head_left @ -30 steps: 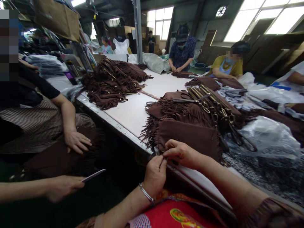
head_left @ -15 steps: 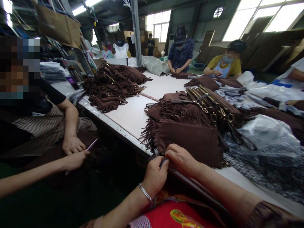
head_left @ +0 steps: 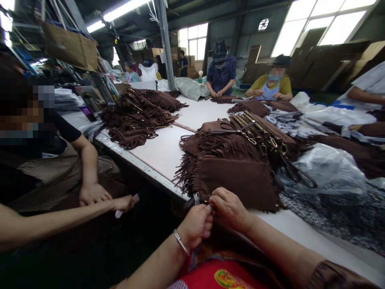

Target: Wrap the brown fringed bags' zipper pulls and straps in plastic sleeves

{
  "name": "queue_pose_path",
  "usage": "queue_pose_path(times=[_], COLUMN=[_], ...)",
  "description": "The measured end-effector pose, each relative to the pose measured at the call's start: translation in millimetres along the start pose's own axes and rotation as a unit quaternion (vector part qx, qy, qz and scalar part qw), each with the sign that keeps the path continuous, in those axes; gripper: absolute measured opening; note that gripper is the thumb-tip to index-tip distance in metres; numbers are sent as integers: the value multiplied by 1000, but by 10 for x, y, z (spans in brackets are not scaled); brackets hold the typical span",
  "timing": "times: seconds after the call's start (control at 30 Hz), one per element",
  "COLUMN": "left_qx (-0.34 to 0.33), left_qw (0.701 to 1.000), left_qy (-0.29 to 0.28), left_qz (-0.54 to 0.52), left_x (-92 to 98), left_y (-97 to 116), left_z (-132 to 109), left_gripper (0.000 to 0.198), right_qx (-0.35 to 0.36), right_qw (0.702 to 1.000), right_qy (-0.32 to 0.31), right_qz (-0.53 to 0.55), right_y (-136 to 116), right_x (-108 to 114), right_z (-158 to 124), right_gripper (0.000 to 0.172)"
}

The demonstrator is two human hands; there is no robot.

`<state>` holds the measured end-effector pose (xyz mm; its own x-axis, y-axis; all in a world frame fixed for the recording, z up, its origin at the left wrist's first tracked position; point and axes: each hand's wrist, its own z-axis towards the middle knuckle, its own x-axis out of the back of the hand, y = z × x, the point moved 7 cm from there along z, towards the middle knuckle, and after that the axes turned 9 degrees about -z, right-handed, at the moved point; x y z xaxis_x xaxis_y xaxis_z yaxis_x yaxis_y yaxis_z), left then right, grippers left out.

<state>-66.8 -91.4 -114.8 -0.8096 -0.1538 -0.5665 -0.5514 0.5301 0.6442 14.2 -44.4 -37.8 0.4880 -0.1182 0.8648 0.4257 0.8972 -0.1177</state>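
Observation:
A dark brown fringed bag (head_left: 234, 180) lies flat on top of a pile of similar bags at the table's near edge. My left hand (head_left: 197, 225) is closed just off its near left corner, thumb and fingers pressed together. Against that corner, the fingertips of my right hand (head_left: 230, 206) pinch right beside the left ones. Whatever both hands grip is small and hidden by the fingers. Bits of metal show by the corner, and a short dark strap (head_left: 189, 203) hangs there. Several gold zips and clasps (head_left: 252, 128) with wrist straps lie across the pile behind.
Another heap of brown fringed bags (head_left: 135, 116) lies across the white table (head_left: 156, 150). Clear plastic (head_left: 333, 168) bulges at the right over speckled black-and-white material (head_left: 325, 216). At the left, a co-worker's hand (head_left: 94, 193) rests on brown material while another person's arm (head_left: 75, 214) reaches in.
My hands stay together at the bag's corner; the dark piece seen in my left grip no longer shows there. The reaching arm at left has moved right, and the view has shifted slightly.

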Motion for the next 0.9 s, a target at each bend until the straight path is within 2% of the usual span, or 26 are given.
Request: queue_pose_path(times=[0.13, 0.23, 0.33, 0.4, 0.47, 0.63, 0.77, 0.9], left_qx=[52, 67, 78, 73, 52, -33, -77, -103], left_qw=[986, 976, 971, 975, 983, 995, 994, 988], left_qy=[-78, -91, -66, -31, 1, 48, 83, 110], left_qz=[-134, -188, -215, -206, -178, -77, -4, 24], left_x=[-96, -128, -115, -84, -57, -46, -39, -17], left_y=[-50, -57, -89, -115, -121, -70, -64, -100], left_z=[-48, -56, -25, 4, 26, 36, 41, 49], left_gripper=[29, 25, 22, 21, 24, 34, 40, 46], right_qx=[-2, 17, 46, 62, 66, 40, -55, -178], right_qw=[999, 999, 998, 998, 998, 998, 997, 968], right_qy=[12, 10, -5, -13, -19, -38, 17, 117], right_qz=[33, 43, 36, 20, -3, -35, -60, -132], right_y=[34, 48, 29, -1, -37, -101, 76, 475], right_x=[28, 44, 58, 82, 117, 226, 552, 1231], right_z=[-55, -81, -120, -162, -212, -413, -771, -1362], right_gripper=[6, 7, 10, 19, 27, 36, 44, 46])
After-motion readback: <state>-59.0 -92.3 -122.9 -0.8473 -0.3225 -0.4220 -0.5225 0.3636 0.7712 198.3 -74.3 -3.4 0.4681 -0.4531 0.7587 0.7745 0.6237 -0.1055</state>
